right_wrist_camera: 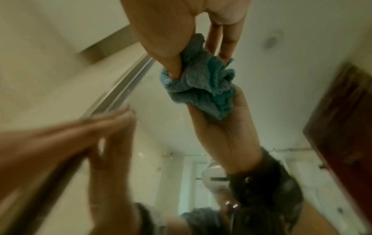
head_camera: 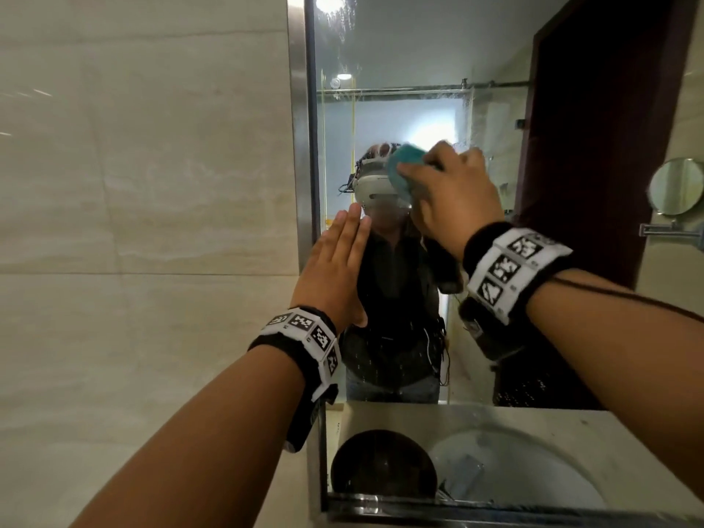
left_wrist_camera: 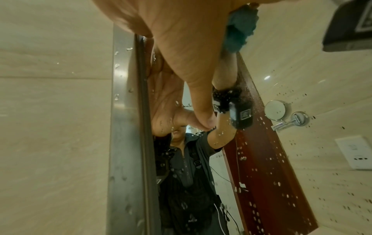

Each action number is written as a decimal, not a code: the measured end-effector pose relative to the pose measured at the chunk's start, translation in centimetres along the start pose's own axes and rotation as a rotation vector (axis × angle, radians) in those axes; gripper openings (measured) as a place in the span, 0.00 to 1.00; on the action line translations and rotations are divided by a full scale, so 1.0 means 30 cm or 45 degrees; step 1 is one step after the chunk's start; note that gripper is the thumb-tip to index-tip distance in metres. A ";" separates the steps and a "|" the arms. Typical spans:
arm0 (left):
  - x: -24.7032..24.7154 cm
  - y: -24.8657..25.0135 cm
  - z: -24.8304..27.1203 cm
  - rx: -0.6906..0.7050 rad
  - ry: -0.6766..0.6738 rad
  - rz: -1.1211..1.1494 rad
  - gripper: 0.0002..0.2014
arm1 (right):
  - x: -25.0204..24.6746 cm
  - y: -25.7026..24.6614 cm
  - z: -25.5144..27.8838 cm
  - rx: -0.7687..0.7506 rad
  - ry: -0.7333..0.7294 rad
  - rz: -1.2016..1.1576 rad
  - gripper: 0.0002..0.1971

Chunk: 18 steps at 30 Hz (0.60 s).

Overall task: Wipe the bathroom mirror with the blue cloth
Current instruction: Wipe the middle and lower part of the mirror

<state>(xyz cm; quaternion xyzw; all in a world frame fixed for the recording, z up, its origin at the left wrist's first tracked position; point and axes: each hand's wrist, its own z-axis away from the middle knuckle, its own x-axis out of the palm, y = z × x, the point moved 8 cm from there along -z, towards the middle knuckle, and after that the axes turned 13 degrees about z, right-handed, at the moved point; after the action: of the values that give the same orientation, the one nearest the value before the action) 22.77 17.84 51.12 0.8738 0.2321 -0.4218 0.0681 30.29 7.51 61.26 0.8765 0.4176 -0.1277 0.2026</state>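
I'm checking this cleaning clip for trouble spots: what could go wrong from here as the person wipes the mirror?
1. The left hand lies flat with its palm on the wet mirror near the metal frame; it will likely leave a print, and might slip on the droplets.
2. The right hand holds the blue cloth bunched in its grip, so little fabric meets the glass and streaks may remain.
3. Droplets low on the glass could go unwiped.

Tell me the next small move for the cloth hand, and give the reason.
Probably sweep the right hand and its bunched blue cloth down across the mirror. Water droplets speckle the lower glass in the left wrist view, the cloth sits mid-height, and the flat left hand braces near the frame.
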 end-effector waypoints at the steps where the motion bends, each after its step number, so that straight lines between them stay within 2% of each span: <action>1: 0.002 0.000 -0.001 0.003 0.000 -0.013 0.69 | -0.002 0.008 -0.003 0.086 0.020 -0.032 0.23; 2: 0.002 0.000 -0.001 0.005 -0.001 -0.023 0.69 | 0.003 -0.007 0.026 0.110 0.020 -0.050 0.23; 3: 0.001 0.000 -0.001 0.004 0.001 -0.029 0.69 | 0.023 -0.042 0.082 0.055 0.000 -0.033 0.24; 6: -0.010 0.002 0.000 0.001 0.011 -0.034 0.69 | 0.118 -0.168 0.312 -0.354 -0.075 0.044 0.27; 8: -0.014 0.006 0.005 0.000 0.006 -0.046 0.69 | 0.135 -0.178 0.358 -0.570 -0.121 0.105 0.27; 9: -0.013 0.006 0.005 -0.001 0.003 -0.052 0.70 | 0.127 -0.159 0.324 -0.585 -0.143 0.122 0.26; 10: -0.009 0.006 0.006 -0.004 -0.003 -0.050 0.70 | 0.105 -0.130 0.269 -0.509 -0.157 0.128 0.26; 13: 0.001 0.002 0.002 -0.007 0.012 -0.053 0.70 | 0.041 0.016 0.097 -0.038 -0.051 0.040 0.25; 14: 0.000 0.001 0.001 -0.010 0.015 -0.056 0.70 | 0.030 0.029 0.084 0.048 -0.013 -0.009 0.23; 16: -0.001 0.002 0.002 -0.010 0.004 -0.049 0.70 | 0.040 -0.012 0.136 -0.006 0.062 -0.047 0.22; 18: -0.005 0.007 0.003 -0.003 0.010 -0.063 0.70 | 0.099 -0.094 0.258 -0.213 0.048 0.017 0.20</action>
<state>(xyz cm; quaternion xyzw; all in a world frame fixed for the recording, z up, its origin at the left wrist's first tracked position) 22.74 17.57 51.16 0.8694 0.2545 -0.4197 0.0579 29.49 7.56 52.55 0.8616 0.4245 -0.0744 0.2681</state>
